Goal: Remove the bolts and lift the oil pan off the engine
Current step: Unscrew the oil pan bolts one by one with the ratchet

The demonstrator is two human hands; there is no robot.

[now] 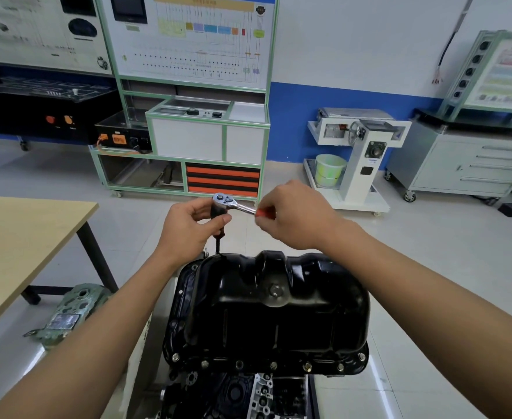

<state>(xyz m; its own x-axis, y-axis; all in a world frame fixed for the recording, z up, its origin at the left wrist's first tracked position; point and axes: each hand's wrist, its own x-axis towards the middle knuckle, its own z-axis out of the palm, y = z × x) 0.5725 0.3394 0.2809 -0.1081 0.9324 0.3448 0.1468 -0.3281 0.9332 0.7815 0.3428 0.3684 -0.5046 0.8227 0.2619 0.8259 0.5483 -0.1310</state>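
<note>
- Black pressed-metal oil pan sits on the engine, nearest to the camera. It is one pan, not yet lifted, and its flange lies flat against the block.
- Along the near flange I count seven places for flange bolts. Most show a bright head, but one or two may be empty holes; I cannot tell for sure.
- One drain plug sits in the middle recess of the pan.
- Behind the pan, two hands hold one ratchet above the far left corner. I judge that a bolt there is being worked.
- Left hand has its fingers curled around the black piece under the ratchet head, probably to keep the thin extension upright on the flange.
- Right hand grips the red handle with curled fingers, placed so that it can swing the handle.
- To the left there are one wooden table and one greenish metal casting on the floor.
- Farthest, by the wall, stand the training cabinets and one pale bucket.
</note>
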